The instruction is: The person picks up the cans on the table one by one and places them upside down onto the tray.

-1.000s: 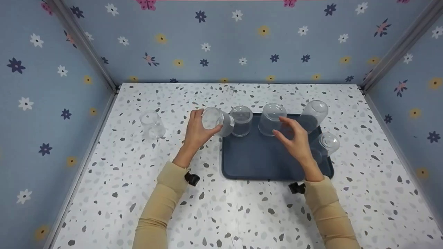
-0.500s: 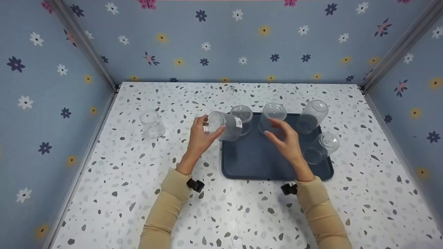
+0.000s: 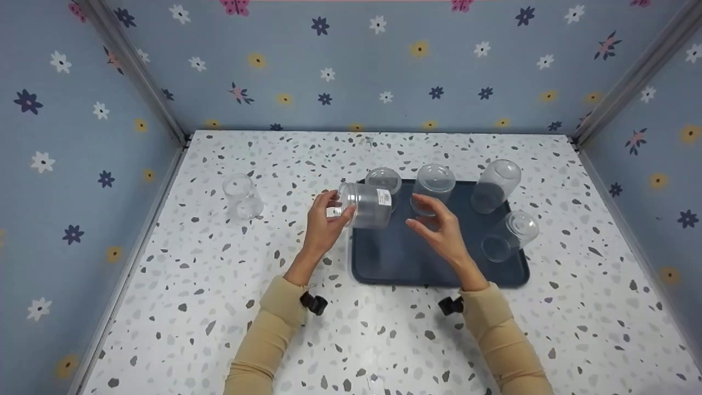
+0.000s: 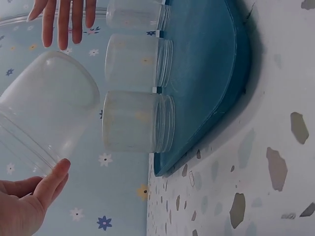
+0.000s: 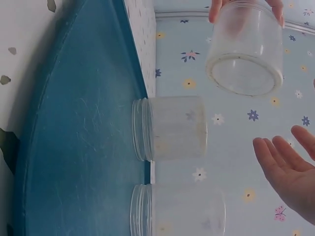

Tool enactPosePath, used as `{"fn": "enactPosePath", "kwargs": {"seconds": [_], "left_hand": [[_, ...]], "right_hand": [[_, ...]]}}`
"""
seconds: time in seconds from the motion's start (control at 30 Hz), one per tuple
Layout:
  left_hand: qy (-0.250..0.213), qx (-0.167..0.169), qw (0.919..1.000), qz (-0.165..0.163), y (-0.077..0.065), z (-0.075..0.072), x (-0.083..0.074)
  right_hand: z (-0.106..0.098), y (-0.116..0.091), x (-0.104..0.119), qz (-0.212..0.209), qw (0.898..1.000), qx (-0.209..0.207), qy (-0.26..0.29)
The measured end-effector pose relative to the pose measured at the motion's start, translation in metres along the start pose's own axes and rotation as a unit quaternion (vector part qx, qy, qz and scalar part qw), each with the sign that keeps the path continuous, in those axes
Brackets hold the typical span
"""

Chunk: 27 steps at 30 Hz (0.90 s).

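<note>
My left hand (image 3: 323, 227) grips a clear plastic jar (image 3: 372, 206) by its threaded mouth end. The jar is tipped on its side in the air above the tray's left part, a white label on its flank and its base toward the right. My right hand (image 3: 440, 230) hovers right of that jar, fingers slightly bent and apart from it, with nothing held. Behind, on the blue tray (image 3: 417, 258), a jar (image 3: 384, 176) and another jar (image 3: 434, 184) stand mouth down. In the left wrist view the held jar (image 4: 54, 98) hangs clear of the standing jars.
At the tray's right side stand a taller clear jar (image 3: 496, 186) and a smaller clear jar (image 3: 511, 236), both mouth down. Another clear jar (image 3: 242, 196) stands on the speckled table (image 3: 186, 258) to the left. Flower-patterned panels (image 3: 351, 66) enclose the back and sides.
My left hand has moved right and toward me, turning the jar from tilted to nearly horizontal. My right hand has moved left, closer to that jar.
</note>
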<state>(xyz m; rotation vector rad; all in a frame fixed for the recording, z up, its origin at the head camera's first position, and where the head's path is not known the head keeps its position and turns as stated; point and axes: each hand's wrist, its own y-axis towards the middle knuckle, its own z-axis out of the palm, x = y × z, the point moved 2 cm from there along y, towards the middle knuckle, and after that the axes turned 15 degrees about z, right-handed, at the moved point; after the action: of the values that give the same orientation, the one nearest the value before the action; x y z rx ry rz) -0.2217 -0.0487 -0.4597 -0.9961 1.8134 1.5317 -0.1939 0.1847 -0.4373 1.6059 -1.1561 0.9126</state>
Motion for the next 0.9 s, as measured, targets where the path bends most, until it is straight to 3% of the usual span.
{"fn": "enactPosePath", "kwargs": {"seconds": [0.13,0.5,0.9], "left_hand": [[-0.013,0.003,0.9999,0.002,-0.003,0.001,-0.016],[-0.051,0.020,0.9985,0.008,-0.010,0.010,-0.016],[-0.085,0.040,0.9956,0.008,-0.016,0.019,-0.018]], "right_hand": [[0.003,0.000,-0.002,0.006,1.000,0.011,0.009],[0.009,-0.001,-0.003,0.025,0.999,0.042,0.015],[0.016,-0.002,-0.005,0.019,0.996,0.073,0.044]]}}
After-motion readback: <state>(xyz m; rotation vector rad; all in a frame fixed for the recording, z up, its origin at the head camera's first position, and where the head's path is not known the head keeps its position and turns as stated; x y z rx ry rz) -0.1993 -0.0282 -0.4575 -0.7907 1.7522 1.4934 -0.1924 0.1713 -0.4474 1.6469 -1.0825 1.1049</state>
